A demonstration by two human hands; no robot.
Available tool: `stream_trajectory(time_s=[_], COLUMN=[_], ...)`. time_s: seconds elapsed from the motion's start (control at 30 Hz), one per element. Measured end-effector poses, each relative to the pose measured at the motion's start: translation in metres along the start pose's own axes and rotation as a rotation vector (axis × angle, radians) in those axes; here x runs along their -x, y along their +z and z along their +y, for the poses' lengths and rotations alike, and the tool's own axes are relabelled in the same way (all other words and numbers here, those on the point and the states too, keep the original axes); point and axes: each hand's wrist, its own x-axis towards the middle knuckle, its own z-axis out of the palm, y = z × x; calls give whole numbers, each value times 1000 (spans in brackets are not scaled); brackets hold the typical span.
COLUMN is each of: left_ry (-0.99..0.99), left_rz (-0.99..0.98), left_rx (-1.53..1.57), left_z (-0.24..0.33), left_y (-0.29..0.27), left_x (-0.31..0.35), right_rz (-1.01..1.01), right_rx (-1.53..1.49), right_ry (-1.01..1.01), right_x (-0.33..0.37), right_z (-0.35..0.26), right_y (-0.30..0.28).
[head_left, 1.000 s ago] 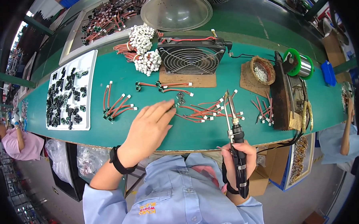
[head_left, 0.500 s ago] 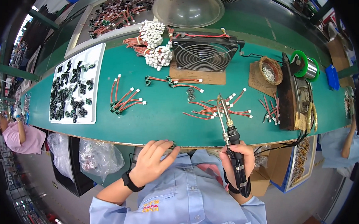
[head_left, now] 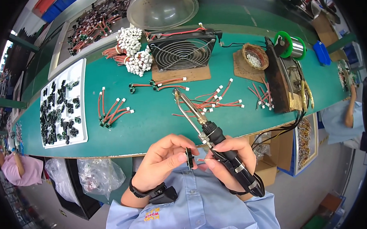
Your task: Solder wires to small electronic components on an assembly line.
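My left hand (head_left: 163, 158) pinches a small dark circuit board (head_left: 189, 158) on edge, in front of my chest. My right hand (head_left: 234, 159) grips the black handle of a soldering iron (head_left: 219, 139) with a thin metal feed tube along it. The iron's tip points up and left over the green bench. Between the thumb and fingers of that same hand shows a short bit of red wire (head_left: 200, 159), close to the board. Beyond the iron lie loose red wires with white connectors (head_left: 219, 100). Boards with wires attached (head_left: 114, 113) lie farther left.
A white tray of black parts (head_left: 85, 127) lies at left. Behind stand bundled white connectors (head_left: 138, 63) and a black fan (head_left: 183, 53). On the right are a bowl of metal bits (head_left: 263, 62), a solder spool (head_left: 287, 46) and an iron stand (head_left: 281, 98). Co-workers sit at both sides.
My left hand has moved right, and the board is now raised into plain sight. The iron has tilted left, and a wire now shows in my right fingers. The view has shifted.
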Motion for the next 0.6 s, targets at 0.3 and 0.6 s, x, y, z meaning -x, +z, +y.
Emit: stream_trajectory(time_s=[0.3, 0.6], left_ry=[-59, -74], left_rz=[-15, -34], left_rx=[138, 173], left_z=[2, 2], left_y=[0, -1], left_x=[4, 4], right_rz=[16, 36], right_rx=[106, 165], right_ry=[-171, -237], right_x=[-17, -18], right_z=[-11, -10], right_y=[9, 10])
